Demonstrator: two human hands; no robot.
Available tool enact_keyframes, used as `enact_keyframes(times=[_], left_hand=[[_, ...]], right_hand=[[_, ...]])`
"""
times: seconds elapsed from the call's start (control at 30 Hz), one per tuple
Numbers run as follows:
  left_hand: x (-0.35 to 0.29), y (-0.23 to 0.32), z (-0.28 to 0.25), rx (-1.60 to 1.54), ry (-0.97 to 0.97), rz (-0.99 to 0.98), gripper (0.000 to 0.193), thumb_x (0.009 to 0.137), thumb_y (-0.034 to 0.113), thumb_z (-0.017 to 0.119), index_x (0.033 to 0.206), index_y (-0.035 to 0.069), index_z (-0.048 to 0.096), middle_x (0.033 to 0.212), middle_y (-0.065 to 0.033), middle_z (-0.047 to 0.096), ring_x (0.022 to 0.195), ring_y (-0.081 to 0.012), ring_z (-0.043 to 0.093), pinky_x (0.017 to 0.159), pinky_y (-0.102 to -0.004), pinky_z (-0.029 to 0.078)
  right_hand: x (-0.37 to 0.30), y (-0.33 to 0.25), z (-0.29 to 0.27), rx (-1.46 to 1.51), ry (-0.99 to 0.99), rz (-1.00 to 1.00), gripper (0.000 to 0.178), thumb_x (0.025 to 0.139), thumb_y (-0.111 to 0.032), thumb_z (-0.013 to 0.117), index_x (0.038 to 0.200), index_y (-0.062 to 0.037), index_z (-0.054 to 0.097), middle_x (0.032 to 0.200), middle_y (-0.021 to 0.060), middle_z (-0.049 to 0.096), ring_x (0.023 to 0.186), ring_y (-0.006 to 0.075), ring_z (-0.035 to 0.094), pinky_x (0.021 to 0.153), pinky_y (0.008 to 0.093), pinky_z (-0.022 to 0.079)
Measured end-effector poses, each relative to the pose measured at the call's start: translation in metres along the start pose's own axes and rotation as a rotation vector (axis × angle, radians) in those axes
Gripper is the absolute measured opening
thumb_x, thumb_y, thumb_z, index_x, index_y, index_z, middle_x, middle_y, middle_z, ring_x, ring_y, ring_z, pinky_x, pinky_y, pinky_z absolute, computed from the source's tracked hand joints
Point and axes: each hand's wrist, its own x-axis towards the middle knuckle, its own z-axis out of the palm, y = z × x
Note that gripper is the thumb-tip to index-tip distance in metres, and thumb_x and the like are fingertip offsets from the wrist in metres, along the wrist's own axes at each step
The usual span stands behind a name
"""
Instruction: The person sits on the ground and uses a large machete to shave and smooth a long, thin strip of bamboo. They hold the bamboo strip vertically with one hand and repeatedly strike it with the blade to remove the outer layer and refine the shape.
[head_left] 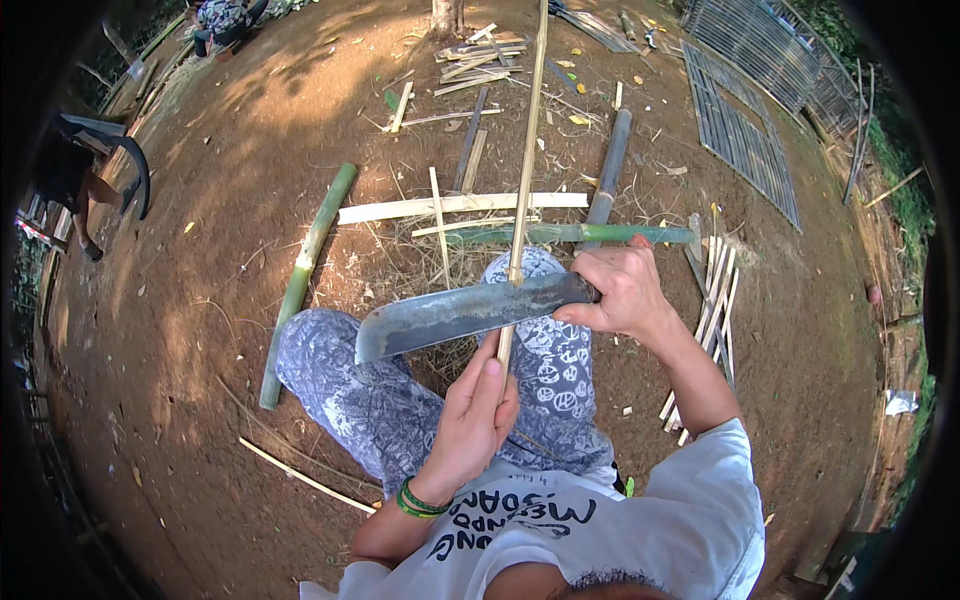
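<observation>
My right hand (625, 290) is closed round the handle of a machete (440, 318), whose broad dark blade points left above my knees. Under the blade runs a long, thin bamboo strip (530, 150), stretching away from me toward the far edge of the view. My left hand (475, 405) grips the near end of that strip, thumb on top, just short of the blade. The blade crosses the strip and appears to touch it; whether it has cut in is hard to see. A green bracelet circles my left wrist.
Green bamboo poles lie at left (308, 255) and across the front (560, 234). Split pale strips (715, 310) are piled at right, more offcuts (480, 60) by a tree trunk. Slatted bamboo panels (740, 130) lie far right. Other people (75, 180) are at the left.
</observation>
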Motion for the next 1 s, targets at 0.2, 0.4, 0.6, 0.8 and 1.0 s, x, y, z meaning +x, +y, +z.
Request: enact_keyframes(times=[0.2,0.4,0.6,0.8,1.0], left_hand=[[-0.014,-0.002,-0.005,0.078,-0.008,-0.008,0.052,0.111,0.027,0.03,0.158,0.007,0.021,0.065,0.0048,0.035,0.051,-0.003,0.03,0.044,-0.0181,0.028],[-0.043,-0.02,-0.007,0.098,-0.025,-0.089,0.051,0.111,0.029,0.029,0.157,0.007,0.024,0.061,0.005,0.032,0.046,-0.004,0.028,0.041,-0.0185,0.028],[-0.023,-0.01,-0.008,0.025,-0.031,-0.051,0.051,0.111,0.028,0.031,0.158,0.007,0.023,0.063,0.0058,0.033,0.05,-0.0026,0.028,0.044,-0.018,0.027],[-0.034,-0.013,-0.014,0.124,-0.048,-0.068,0.051,0.111,0.029,0.028,0.157,0.005,0.024,0.059,0.0051,0.032,0.046,-0.0041,0.027,0.042,-0.0192,0.027],[-0.041,-0.019,-0.018,0.177,0.003,-0.055,0.052,0.111,0.029,0.029,0.156,0.004,0.024,0.059,0.0048,0.032,0.047,-0.0044,0.028,0.043,-0.0199,0.026]], right_hand=[[0.003,0.015,0.001,-0.009,0.023,0.054,0.061,0.073,-0.066,0.072,0.063,-0.0077,0.055,0.058,0.0065,0.058,0.05,0.0299,0.059,0.05,0.0447,0.04],[0.015,0.059,-0.021,0.003,0.008,0.302,0.058,0.086,-0.058,0.065,0.071,-0.0023,0.065,0.053,0.0145,0.058,0.049,0.0353,0.06,0.051,0.0452,0.047],[0.007,0.012,-0.004,0.008,-0.038,0.055,0.059,0.083,-0.061,0.066,0.064,-0.0064,0.058,0.056,0.0114,0.06,0.048,0.0321,0.061,0.049,0.045,0.046],[0.01,0.049,-0.004,0.015,0.001,0.162,0.058,0.084,-0.062,0.065,0.068,-0.0056,0.063,0.054,0.0118,0.059,0.048,0.0326,0.06,0.049,0.0451,0.046],[0.006,0.045,-0.012,-0.036,0.022,0.147,0.058,0.085,-0.062,0.065,0.074,-0.0059,0.068,0.052,0.0112,0.058,0.047,0.0334,0.059,0.049,0.0451,0.046]])
